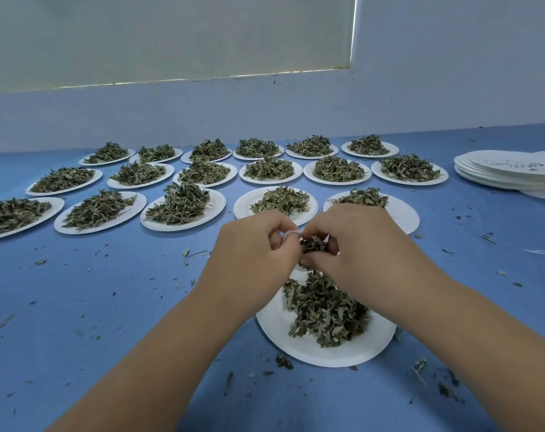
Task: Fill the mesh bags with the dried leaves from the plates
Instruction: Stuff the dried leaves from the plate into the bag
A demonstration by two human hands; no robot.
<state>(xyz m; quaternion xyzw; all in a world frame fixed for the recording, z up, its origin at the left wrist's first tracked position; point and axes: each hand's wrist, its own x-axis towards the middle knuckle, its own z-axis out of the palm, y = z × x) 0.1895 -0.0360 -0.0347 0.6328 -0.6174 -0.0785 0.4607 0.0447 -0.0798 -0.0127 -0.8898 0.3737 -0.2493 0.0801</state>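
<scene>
Soft, even, bluish light, faint shadows, sharp centre, wide-angle bending at the edges.

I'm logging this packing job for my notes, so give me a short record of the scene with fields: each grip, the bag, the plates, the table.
left grip: pinches the white rim of the mesh bag
right grip: pinches dried leaves at the bag's mouth
bag: mostly hidden between the hands
near plate: below the hands, leaf pile on it
full plates: three rows behind, each heaped
empty plates: stacked at far right
table: blue, strewn with leaf scraps
</scene>
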